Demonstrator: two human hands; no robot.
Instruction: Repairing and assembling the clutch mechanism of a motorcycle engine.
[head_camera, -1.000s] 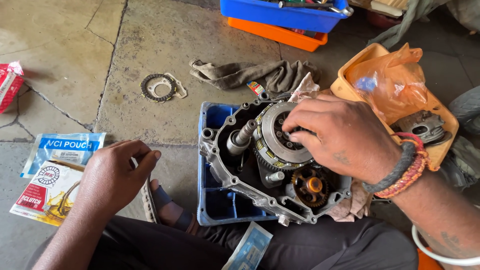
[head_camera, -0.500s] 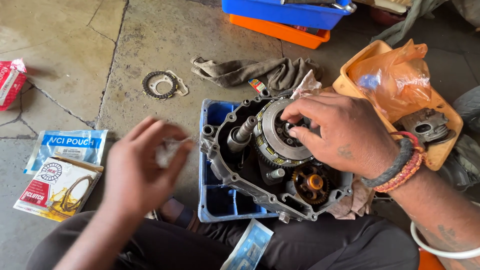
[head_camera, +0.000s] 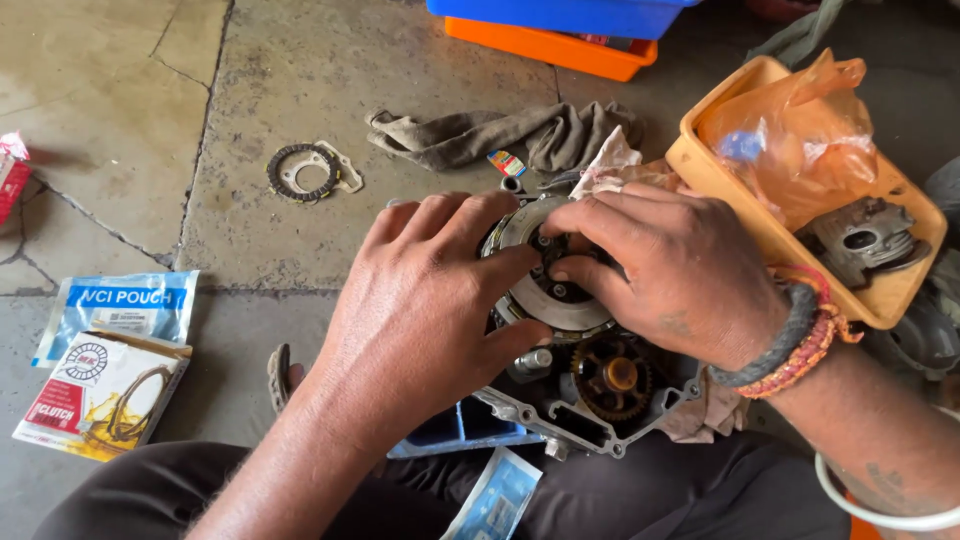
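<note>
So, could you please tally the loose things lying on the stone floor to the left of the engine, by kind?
Printed paper packets: 2 (blue-and-white pouch, yellow-and-red box)
Round toothed friction ring: 1
Crumpled grey-brown rag: 1
Total: 4

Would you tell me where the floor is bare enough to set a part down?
Bare stone floor lies left of the ring gasket and above the blue pouch. It is crowded around the clutch, rag and yellow tray.
</note>
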